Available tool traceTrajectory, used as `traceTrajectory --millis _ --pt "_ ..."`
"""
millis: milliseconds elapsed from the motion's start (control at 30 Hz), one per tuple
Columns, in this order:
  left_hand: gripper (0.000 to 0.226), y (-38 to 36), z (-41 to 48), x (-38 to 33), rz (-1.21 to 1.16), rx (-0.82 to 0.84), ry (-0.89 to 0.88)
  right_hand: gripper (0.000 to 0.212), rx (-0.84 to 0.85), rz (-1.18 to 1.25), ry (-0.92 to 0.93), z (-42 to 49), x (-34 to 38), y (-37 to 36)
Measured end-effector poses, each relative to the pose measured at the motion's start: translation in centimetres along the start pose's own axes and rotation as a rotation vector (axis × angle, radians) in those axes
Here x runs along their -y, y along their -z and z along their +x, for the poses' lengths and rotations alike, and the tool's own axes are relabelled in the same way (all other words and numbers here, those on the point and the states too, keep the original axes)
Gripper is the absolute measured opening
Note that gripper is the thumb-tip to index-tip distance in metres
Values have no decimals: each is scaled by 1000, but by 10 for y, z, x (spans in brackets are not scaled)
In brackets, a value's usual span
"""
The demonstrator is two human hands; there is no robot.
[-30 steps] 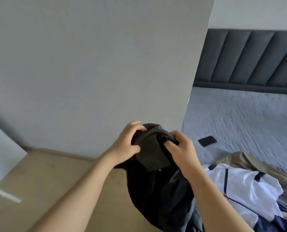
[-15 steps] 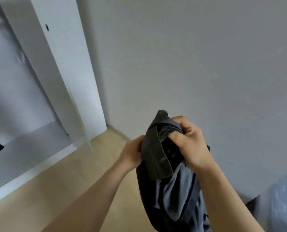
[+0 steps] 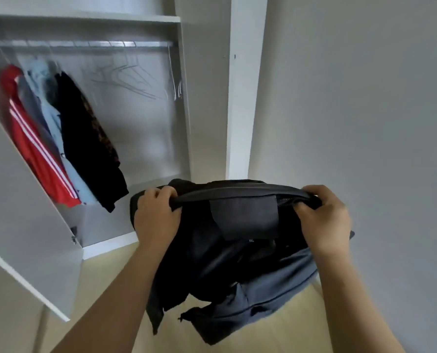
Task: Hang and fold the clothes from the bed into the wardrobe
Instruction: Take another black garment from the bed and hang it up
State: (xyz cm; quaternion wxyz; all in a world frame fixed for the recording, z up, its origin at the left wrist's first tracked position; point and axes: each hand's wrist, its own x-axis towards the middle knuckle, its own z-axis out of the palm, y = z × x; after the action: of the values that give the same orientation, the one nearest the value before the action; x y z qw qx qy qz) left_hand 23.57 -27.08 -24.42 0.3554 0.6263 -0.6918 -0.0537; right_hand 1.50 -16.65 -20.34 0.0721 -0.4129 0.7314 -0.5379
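Both forearms reach forward, bare, with the backs of the hands up. The left hand [image 3: 157, 215] curls its fingers over one end of a stretched band of a dark garment [image 3: 240, 250], and the right hand [image 3: 323, 217] clamps the other end, thumb tucked under the fabric. Between them the band is pulled taut and nearly level. The garment is soft, black and slate grey (a grey rectangular patch sits just under the band), and its loose folds hang below the hands over the pale wood floor [image 3: 283, 332]. Ahead to the left stands the open white wardrobe [image 3: 184, 103]. On its metal rail [image 3: 85, 44] hang a red jacket [image 3: 36, 146] with white stripes, pale blue and black clothes, and thin empty wire hangers [image 3: 128, 80].
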Motion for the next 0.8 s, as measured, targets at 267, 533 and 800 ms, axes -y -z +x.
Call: traceTrajectory --millis 267,533,800 --pt "15 56 60 15 -251 -306 211 23 167 32 50 58 15 -106" --pt "8 23 139 50 -273 -305 575 16 596 124 44 130 29 -208" --pt "20 14 184 76 -847 -658 888 14 895 190 25 149 43 -325"
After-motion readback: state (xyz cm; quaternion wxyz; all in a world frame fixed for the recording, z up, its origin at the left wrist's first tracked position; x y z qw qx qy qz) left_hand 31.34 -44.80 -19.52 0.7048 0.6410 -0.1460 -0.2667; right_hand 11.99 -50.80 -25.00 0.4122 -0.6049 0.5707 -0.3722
